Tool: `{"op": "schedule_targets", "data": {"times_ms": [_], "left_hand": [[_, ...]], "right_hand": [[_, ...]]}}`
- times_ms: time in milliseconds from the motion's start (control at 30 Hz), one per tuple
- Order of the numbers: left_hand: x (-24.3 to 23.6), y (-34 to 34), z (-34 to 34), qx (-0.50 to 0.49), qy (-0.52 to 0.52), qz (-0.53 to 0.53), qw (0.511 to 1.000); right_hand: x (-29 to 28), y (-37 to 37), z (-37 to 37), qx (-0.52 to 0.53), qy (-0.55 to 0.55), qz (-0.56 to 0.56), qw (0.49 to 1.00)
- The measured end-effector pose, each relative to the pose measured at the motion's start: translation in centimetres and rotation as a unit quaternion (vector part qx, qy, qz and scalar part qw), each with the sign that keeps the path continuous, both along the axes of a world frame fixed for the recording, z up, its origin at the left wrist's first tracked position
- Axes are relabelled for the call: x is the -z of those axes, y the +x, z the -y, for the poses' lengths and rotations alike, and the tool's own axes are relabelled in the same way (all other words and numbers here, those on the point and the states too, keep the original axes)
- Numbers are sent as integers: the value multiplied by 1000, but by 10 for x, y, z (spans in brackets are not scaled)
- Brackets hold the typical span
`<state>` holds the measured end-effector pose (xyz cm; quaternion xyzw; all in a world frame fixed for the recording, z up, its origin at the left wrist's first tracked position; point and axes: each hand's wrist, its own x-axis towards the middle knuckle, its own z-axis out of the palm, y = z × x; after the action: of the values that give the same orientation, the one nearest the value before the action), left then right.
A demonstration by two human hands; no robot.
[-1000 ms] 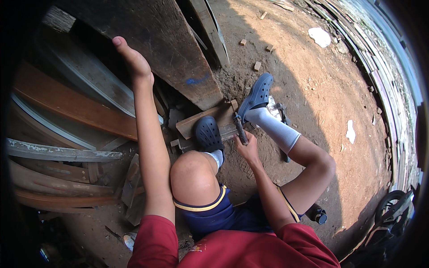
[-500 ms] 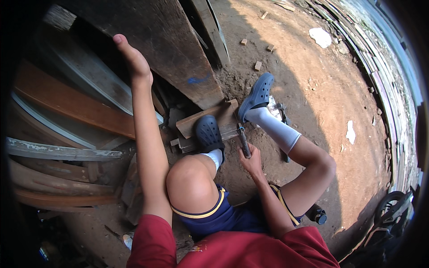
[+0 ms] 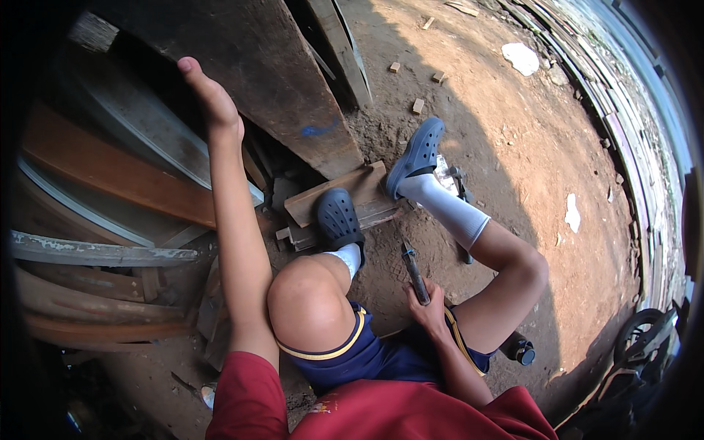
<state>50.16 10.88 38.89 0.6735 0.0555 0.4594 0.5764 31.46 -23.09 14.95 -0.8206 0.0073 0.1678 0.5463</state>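
Observation:
My right hand [image 3: 427,308] is closed round the dark handle of a hand tool [image 3: 415,275] with a blue band and a thin blade, seen nearly edge-on; it looks like a saw. Its tip points away from me, short of a wooden block [image 3: 304,205] and a board [image 3: 378,215] on the ground. My left foot, in a blue clog [image 3: 339,217], presses on that wood. My left hand [image 3: 218,106] is raised by the edge of a big leaning plank [image 3: 293,95], thumb stretched out; its other fingers are mostly hidden. Whether it touches the plank I cannot tell.
Curved planks and frames [image 3: 117,165] are stacked at the left. Beside my right clog [image 3: 419,155] lies a hammer-like tool [image 3: 460,183]. Small wood offcuts [image 3: 418,106] lie farther off. A dark bottle-like cylinder [image 3: 522,352] lies by my right thigh; a wheeled thing [image 3: 642,334] stands right.
My right hand has drawn the saw-like tool back toward me, away from the wood at my left foot. My left hand has stayed raised, with the view shifting slightly.

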Motion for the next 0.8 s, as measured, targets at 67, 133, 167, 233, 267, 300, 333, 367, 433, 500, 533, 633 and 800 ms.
{"op": "schedule_targets", "data": {"times_ms": [67,133,167,233,267,300,333,367,433,500,533,633,800], "left_hand": [[0,0,3,-4,7,-2,1000],[-3,0,5,-3,0,-5,1000],[-3,0,7,1,-11,-9,1000],[0,1,6,5,-20,-15,1000],[2,3,1,2,-14,-16,1000],[1,2,-1,-1,-6,-18,1000],[1,2,-2,-2,-1,-26,1000],[1,-1,0,-5,2,-33,999],[4,-1,-2,12,4,-36,999],[1,-2,-2,11,6,-28,1000],[-1,-4,0,8,8,-25,1000],[-4,-7,10,-29,15,-19,999],[-3,-2,11,-3,-3,-38,999]], "right_hand": [[4,0,0,17,-3,-1,1000],[7,17,-12,10,-10,24,1000],[10,29,-23,7,-14,34,999],[23,66,-47,42,31,5,999],[19,75,-56,39,32,23,998],[14,82,-65,37,35,40,998],[11,84,-70,36,39,56,997],[13,79,-67,14,5,46,999],[24,53,-44,31,33,57,997],[16,21,-14,8,-8,12,1000],[8,16,-10,7,-16,14,1000],[0,15,-9,-1,-35,35,999],[21,94,-77,31,16,63,997]]}}
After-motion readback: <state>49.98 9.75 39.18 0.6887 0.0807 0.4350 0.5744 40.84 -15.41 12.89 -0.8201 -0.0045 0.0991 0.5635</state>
